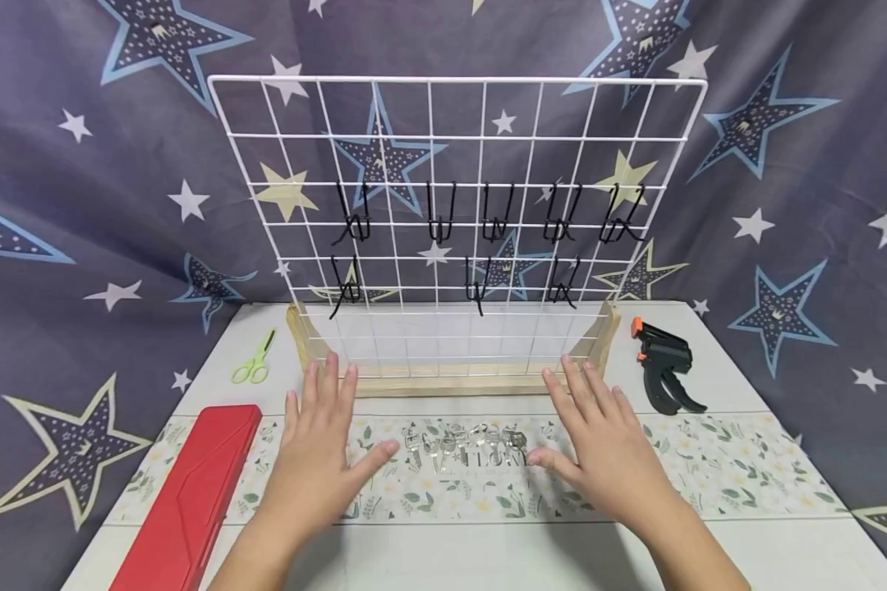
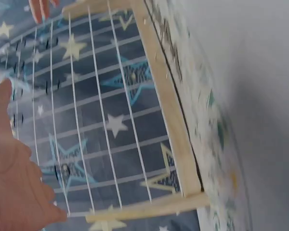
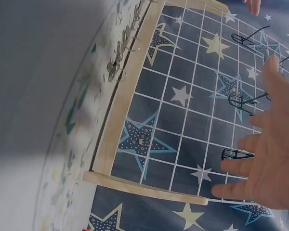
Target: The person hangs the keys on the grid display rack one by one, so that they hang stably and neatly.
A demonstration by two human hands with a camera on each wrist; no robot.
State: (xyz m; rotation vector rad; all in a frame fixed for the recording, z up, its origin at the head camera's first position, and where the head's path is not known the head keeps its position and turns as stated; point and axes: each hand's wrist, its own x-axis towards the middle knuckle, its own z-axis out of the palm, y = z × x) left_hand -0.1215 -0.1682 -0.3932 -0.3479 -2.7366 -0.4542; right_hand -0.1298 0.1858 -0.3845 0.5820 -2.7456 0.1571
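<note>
My left hand (image 1: 314,460) is held over the front of the table, fingers spread and straight, with nothing in it. Opposite it, my right hand (image 1: 606,451) spreads its fingers in the same way and is also bare. Between the two thumbs lies a row of several small metal keys with rings (image 1: 466,446), on a leaf-patterned runner (image 1: 443,501). Beyond the fingertips stands a white wire grid rack (image 1: 458,135) on a wooden base (image 1: 458,386). Several black hooks (image 1: 439,212) hang from it in two rows. In the right wrist view the keys (image 3: 116,65) lie along the base.
A red case (image 1: 185,501) lies at the left, with green-handled scissors (image 1: 255,361) behind it. At the right lies a black tool with a trigger handle and orange tips (image 1: 665,361). Star-printed cloth (image 1: 806,205) encloses the table's back and sides.
</note>
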